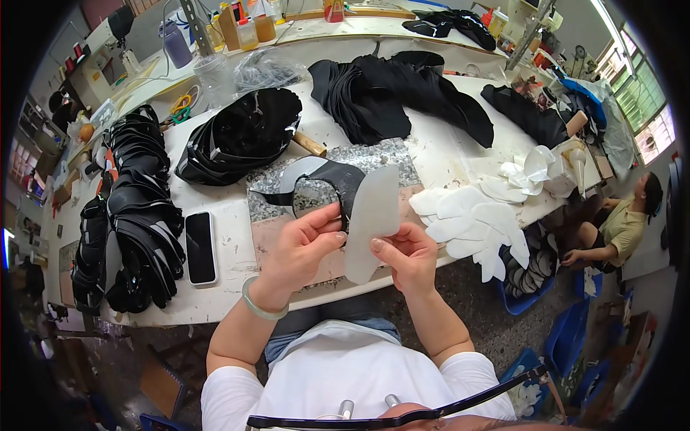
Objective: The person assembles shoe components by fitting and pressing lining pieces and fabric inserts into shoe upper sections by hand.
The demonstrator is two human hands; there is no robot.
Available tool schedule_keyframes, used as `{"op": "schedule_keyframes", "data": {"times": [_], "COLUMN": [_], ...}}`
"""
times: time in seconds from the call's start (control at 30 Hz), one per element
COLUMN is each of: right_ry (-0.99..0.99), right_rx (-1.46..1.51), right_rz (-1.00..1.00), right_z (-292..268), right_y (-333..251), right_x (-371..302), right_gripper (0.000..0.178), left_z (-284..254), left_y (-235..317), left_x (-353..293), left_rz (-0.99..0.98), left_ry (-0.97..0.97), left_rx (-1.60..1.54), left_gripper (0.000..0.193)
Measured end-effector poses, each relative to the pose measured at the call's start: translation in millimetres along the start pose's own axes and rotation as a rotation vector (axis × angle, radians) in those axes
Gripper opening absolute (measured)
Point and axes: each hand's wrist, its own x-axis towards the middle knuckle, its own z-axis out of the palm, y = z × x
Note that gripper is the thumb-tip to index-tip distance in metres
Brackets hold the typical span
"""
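My left hand (305, 244), a jade-coloured bangle on its wrist, is closed in a pinch on the edge of a curved black-and-grey shoe upper piece (343, 176). Between the thumb and fingers of my right hand (411, 257) is a white curved sheet piece (373, 208), held upright. The white piece stands against the right end of the upper piece and hides part of it. Both are held above a speckled stone slab (392, 154) on the table. A pile of similar white pieces (481, 226) lies to the right of my right hand.
Stacked black pieces (140, 215) and a phone (201, 248) lie at left. Beyond the slab are a black bundle (241, 136), a wooden handle (310, 143) and draped black pieces (381, 93). A blue bin (527, 302) stands below the right edge; another person (624, 226) sits farther right.
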Motion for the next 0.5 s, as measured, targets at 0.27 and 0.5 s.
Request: {"op": "schedule_keyframes", "data": {"times": [0.27,0.5], "right_ry": [-0.016,-0.006], "right_rx": [0.004,-0.049], "right_rz": [-0.024,-0.006], "right_z": [-0.1,-0.1], "right_y": [2.7,2.0], "right_x": [2.1,3.6], "right_gripper": [0.021,0.02], "left_z": [-2.1,0.4], "left_y": [-1.8,2.8], "left_x": [-4.1,-5.4], "left_rz": [-0.002,0.008], "left_ry": [0.013,-0.036], "left_rx": [0.028,0.039], "left_gripper": [0.05,0.049]}}
